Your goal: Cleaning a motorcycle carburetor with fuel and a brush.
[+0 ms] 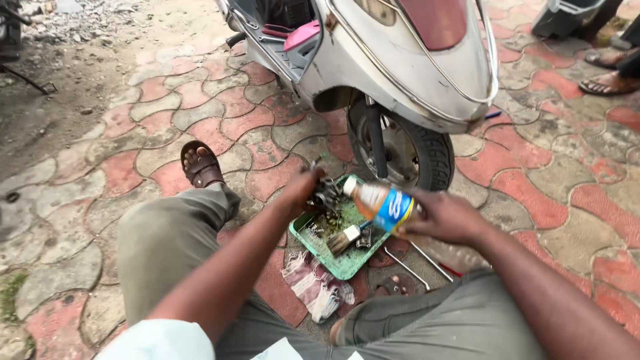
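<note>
Hands meet over a green tray (347, 265) on the paving beside a scooter's front wheel (407, 153). Left hand (301, 189) grips a small dark metal part (327, 195); right hand (445, 217) is wrapped around a tilted plastic bottle (380, 205) (amber liquid inside), mouth toward the part. A brush (347, 237) lies in the tray.

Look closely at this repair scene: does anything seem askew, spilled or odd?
The plastic bottle in the right hand lies tipped almost sideways, neck pointing at the metal part the left hand holds over the green tray. No spill shows.
</note>
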